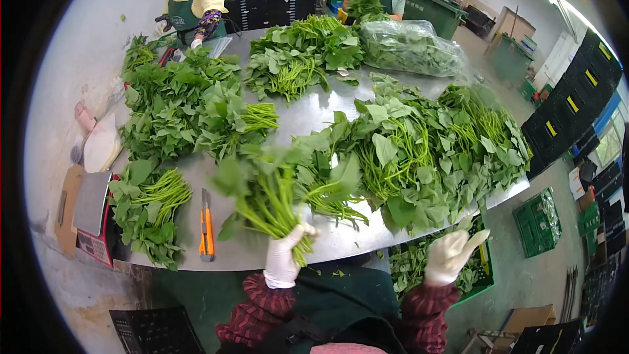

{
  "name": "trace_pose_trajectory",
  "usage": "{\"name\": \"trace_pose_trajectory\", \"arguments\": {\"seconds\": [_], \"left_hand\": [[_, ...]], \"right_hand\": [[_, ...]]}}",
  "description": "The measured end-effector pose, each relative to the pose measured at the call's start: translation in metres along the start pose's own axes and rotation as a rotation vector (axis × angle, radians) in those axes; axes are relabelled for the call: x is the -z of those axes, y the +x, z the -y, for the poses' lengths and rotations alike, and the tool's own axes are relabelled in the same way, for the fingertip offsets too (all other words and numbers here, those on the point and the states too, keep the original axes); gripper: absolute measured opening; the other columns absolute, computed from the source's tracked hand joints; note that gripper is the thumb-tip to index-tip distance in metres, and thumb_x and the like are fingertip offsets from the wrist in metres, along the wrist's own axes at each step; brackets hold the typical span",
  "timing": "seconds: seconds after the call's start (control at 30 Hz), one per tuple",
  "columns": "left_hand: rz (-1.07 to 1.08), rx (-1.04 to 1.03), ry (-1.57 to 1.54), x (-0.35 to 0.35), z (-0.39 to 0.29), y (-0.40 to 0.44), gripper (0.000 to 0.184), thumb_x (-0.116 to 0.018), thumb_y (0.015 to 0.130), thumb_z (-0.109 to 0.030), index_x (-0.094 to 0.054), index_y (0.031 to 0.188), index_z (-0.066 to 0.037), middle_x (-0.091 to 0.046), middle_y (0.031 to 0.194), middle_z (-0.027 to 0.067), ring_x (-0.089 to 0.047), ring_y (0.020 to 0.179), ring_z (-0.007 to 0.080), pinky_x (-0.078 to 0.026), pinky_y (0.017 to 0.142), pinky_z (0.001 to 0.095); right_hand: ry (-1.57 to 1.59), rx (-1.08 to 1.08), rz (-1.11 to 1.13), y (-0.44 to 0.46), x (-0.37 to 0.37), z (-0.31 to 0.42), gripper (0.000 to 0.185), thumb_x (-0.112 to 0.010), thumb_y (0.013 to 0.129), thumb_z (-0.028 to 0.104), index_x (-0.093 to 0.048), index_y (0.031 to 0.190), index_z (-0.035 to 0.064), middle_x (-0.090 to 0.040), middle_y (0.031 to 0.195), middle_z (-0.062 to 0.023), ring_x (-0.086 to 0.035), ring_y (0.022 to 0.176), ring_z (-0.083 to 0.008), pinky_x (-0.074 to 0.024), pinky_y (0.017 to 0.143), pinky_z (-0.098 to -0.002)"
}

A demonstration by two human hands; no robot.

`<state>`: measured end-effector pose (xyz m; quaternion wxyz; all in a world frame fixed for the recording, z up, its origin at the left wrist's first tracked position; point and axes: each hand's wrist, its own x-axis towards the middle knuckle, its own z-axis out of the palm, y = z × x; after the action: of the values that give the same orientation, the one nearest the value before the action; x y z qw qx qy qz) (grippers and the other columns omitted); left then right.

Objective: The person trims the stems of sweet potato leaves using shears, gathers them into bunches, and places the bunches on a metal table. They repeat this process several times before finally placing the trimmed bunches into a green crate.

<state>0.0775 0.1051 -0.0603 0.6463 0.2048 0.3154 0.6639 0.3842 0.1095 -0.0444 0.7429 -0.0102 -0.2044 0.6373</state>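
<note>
My left hand [283,259], in a white glove, is closed around the stems of a bunch of leafy greens [267,206], upright over the table's near edge and blurred at the leaves. My right hand [452,257], gloved too, is raised above a green crate of greens [485,269]; one finger stretches out to the right and nothing shows in it. Just beyond the left hand, loose greens [334,200] lie on the metal table [295,118]. An orange utility knife [207,229] rests left of the held bunch, beside another bunch of greens [154,206].
Big heaps of greens [419,151] cover the table's right side, with more at left. A filled plastic bag [413,46] lies at the back. Two co-workers stand across the table. A red-edged scale [95,223] sits at the left edge. A green crate [537,223] stands on the floor.
</note>
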Motion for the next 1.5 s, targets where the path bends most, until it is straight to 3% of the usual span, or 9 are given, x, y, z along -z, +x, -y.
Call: {"name": "trace_pose_trajectory", "arguments": {"seconds": [0.13, 0.27, 0.4, 0.47, 0.63, 0.77, 0.93, 1.27, 1.5], "left_hand": [[0.059, -0.047, -0.142, 0.003, -0.015, 0.004, 0.031, -0.058, 0.085, -0.004, -0.046, 0.114, -0.007, -0.053, 0.084, 0.0039, -0.054, 0.085, 0.0175, -0.047, 0.084, 0.0368], [0.118, 0.006, -0.166, 0.005, -0.013, 0.003, 0.023, -0.058, 0.085, -0.003, -0.049, 0.106, -0.008, -0.052, 0.085, 0.003, -0.053, 0.081, 0.0168, -0.044, 0.078, 0.0347], [0.043, -0.05, -0.193, 0.003, -0.017, 0.0, 0.021, -0.057, 0.086, -0.003, -0.05, 0.105, -0.007, -0.056, 0.087, 0.006, -0.055, 0.079, 0.0184, -0.047, 0.075, 0.0352], [0.003, -0.08, -0.206, 0.007, -0.021, -0.001, 0.021, -0.057, 0.086, -0.002, -0.05, 0.106, -0.006, -0.059, 0.087, 0.0087, -0.057, 0.079, 0.02, -0.048, 0.073, 0.0366], [0.034, -0.101, -0.196, 0.018, -0.026, -0.001, 0.039, -0.059, 0.087, -0.009, -0.045, 0.123, -0.005, -0.059, 0.087, 0.0073, -0.055, 0.075, 0.0168, -0.045, 0.069, 0.0317], [0.032, -0.138, -0.151, 0.016, -0.018, 0.006, 0.04, -0.059, 0.087, -0.01, -0.044, 0.123, -0.006, -0.056, 0.086, 0.0041, -0.052, 0.075, 0.0139, -0.042, 0.07, 0.0294], [0.026, -0.095, -0.162, 0.014, 0.0, 0.012, 0.029, -0.058, 0.085, 0.0, -0.048, 0.112, -0.003, -0.058, 0.085, 0.0075, -0.055, 0.076, 0.0183, -0.048, 0.07, 0.0314], [0.039, 0.082, 0.041, -0.008, 0.008, -0.001, 0.019, -0.055, 0.085, 0.0, -0.051, 0.104, -0.003, -0.061, 0.104, 0.0145, -0.059, 0.101, 0.0262, -0.048, 0.084, 0.0361], [-0.056, -0.036, 0.184, -0.018, 0.015, -0.009, 0.024, -0.06, 0.078, 0.008, -0.055, 0.1, -0.001, -0.06, 0.091, 0.0044, -0.06, 0.084, 0.016, -0.049, 0.077, 0.0274]], "right_hand": [[-0.416, 0.154, -0.665, 0.027, -0.054, -0.019, 0.042, -0.047, 0.094, 0.036, -0.052, 0.063, 0.0079, -0.044, 0.044, -0.0004, -0.03, 0.027, -0.007, -0.0266, 0.029, -0.0195], [-1.45, -0.439, -0.316, 0.02, -0.039, -0.08, 0.029, -0.063, 0.084, 0.031, -0.059, 0.072, 0.0048, -0.058, 0.057, -0.0066, -0.047, 0.037, -0.0167, -0.0417, 0.042, -0.0263], [-2.346, 0.117, 0.359, 0.033, 0.006, -0.152, 0.037, -0.062, 0.081, 0.037, -0.061, 0.08, 0.0002, -0.061, 0.075, -0.0196, -0.058, 0.069, -0.0384, -0.0478, 0.063, -0.0424], [-2.519, -0.21, 0.39, 0.045, 0.013, -0.167, 0.04, -0.056, 0.083, 0.041, -0.058, 0.08, 0.0014, -0.062, 0.078, -0.0206, -0.059, 0.071, -0.0367, -0.048, 0.064, -0.0446], [-2.327, -0.355, 0.19, 0.067, 0.013, -0.162, 0.035, -0.049, 0.089, 0.034, -0.058, 0.079, 0.002, -0.062, 0.071, -0.0172, -0.06, 0.066, -0.0372, -0.0471, 0.065, -0.0451], [-1.779, 0.25, -0.022, 0.061, -0.034, -0.141, 0.023, -0.064, 0.085, 0.021, -0.054, 0.075, 0.0027, -0.058, 0.06, -0.0124, -0.056, 0.051, -0.0241, -0.0435, 0.048, -0.0302], [-1.011, -0.474, -0.235, 0.054, -0.044, -0.126, 0.025, -0.056, 0.09, 0.023, -0.054, 0.072, 0.006, -0.051, 0.059, 0.0017, -0.041, 0.041, -0.0054, -0.0313, 0.04, -0.0188], [-0.943, -0.967, 0.161, -0.002, -0.052, -0.13, 0.027, -0.045, 0.096, 0.026, -0.056, 0.082, 0.0051, -0.047, 0.056, 0.0021, -0.043, 0.04, -0.006, -0.0349, 0.037, -0.0196], [-1.411, -0.619, 0.208, -0.003, -0.052, -0.128, 0.022, -0.062, 0.087, 0.021, -0.063, 0.09, -0.0006, -0.052, 0.062, 0.0001, -0.046, 0.046, -0.0078, -0.0381, 0.041, -0.0226]]}}
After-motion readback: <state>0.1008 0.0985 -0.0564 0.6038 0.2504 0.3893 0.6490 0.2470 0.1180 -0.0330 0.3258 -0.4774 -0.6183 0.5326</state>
